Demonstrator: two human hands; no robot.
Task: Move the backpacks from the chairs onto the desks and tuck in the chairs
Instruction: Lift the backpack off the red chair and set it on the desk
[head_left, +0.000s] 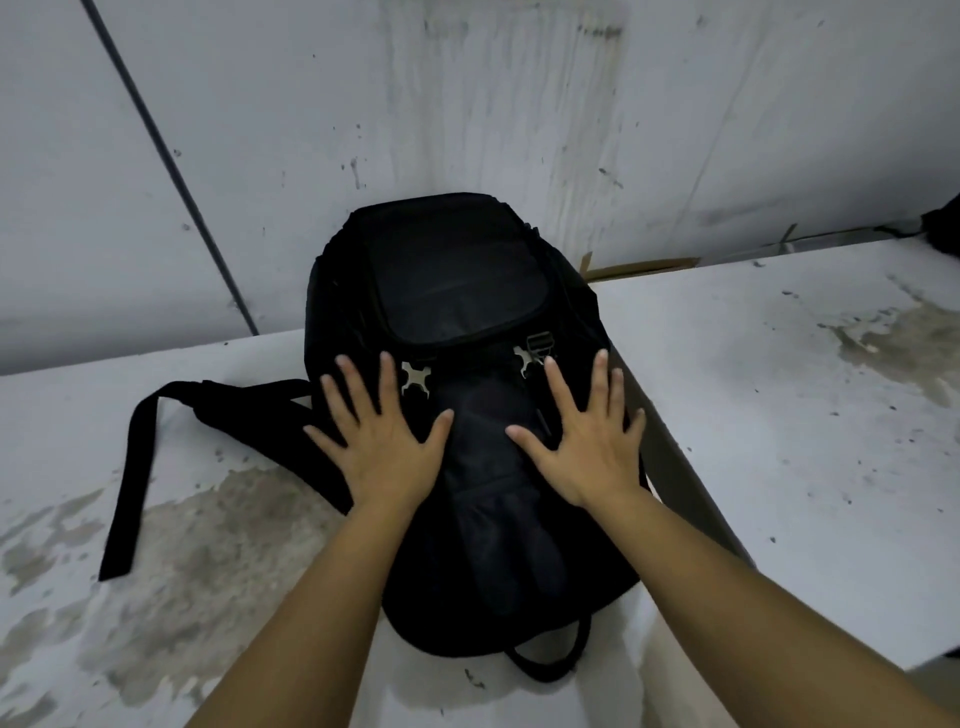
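A black backpack (457, 291) with two metal buckles lies flat on a stained white desk (197, 545), its top toward the wall. One shoulder strap (130, 467) trails out to the left across the desk. My left hand (382, 441) rests flat on the pack's left side with fingers spread. My right hand (582, 436) lies flat on its right side, fingers spread too. Neither hand grips anything. No chair is in view.
A second white desk (810, 415) adjoins on the right, standing slightly higher, with a gap along its edge. A dark object (943, 223) sits at its far right end. A stained white wall (467, 104) rises behind; a dark cable (171, 161) runs down it.
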